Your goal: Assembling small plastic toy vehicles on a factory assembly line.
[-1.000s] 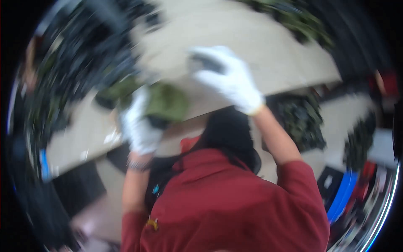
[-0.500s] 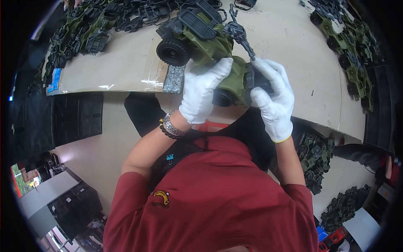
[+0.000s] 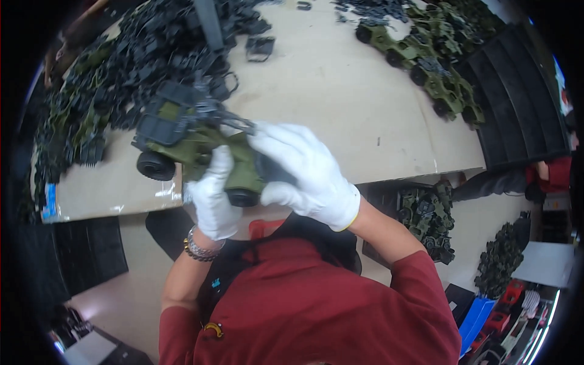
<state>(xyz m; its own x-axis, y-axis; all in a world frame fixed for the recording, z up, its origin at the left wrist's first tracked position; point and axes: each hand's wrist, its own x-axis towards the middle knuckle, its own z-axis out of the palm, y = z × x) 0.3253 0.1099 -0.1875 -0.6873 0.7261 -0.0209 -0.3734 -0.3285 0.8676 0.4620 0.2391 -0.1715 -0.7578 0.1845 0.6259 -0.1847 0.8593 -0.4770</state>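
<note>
Between my hands is a green toy vehicle (image 3: 194, 149) with black wheels, a dark grey rack at its back and a grey toy gun on top. My left hand (image 3: 214, 198), in a white glove, grips its near side, thumb up against the green body. My right hand (image 3: 307, 173), also gloved, closes round the front end, with fingers by the tip of the toy gun and the thumb below. The vehicle is held over the table's near edge, and its far side is hidden. Motion blurs it slightly.
A large heap of dark grey plastic parts (image 3: 158, 42) covers the table (image 3: 310, 85) at the far left. Green vehicle bodies (image 3: 420, 73) stand in a row at the far right, beside a black crate (image 3: 517, 91). More assembled vehicles (image 3: 426, 213) fill a container below the table on the right.
My view has shifted, showing more of the table's far left heap. The vehicle now appears lower and further left, and my right hand has closed over its front end.
</note>
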